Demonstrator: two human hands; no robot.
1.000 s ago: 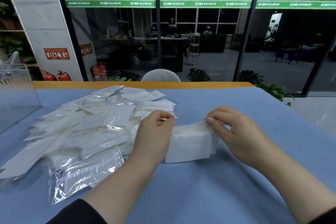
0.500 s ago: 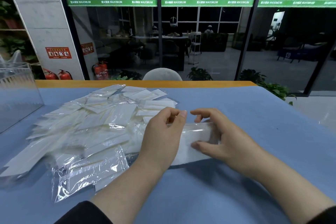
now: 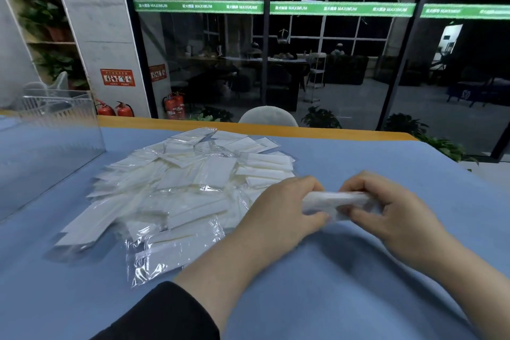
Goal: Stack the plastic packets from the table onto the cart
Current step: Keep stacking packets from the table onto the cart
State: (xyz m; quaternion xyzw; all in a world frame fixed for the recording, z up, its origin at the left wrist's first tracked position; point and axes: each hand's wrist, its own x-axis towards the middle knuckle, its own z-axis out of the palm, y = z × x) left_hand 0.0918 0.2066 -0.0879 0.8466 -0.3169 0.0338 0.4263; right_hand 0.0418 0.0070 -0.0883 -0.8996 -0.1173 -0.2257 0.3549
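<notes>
At the far left a clear, box-shaped plastic container (image 3: 52, 130) stands on the blue cloth-covered table (image 3: 358, 284), its left part cut off by the frame edge. Beside it lies a loose heap of flat white packets in clear plastic sleeves (image 3: 176, 188); they overlap so much that single ones are hard to separate. The left hand (image 3: 278, 215), dark sleeve at the wrist, curls around the left end of a small white bundle of plastic packets (image 3: 335, 200), hiding that end. The right hand (image 3: 392, 210) pinches the other end. The bundle is blurred, held just above the table, right of the heap.
</notes>
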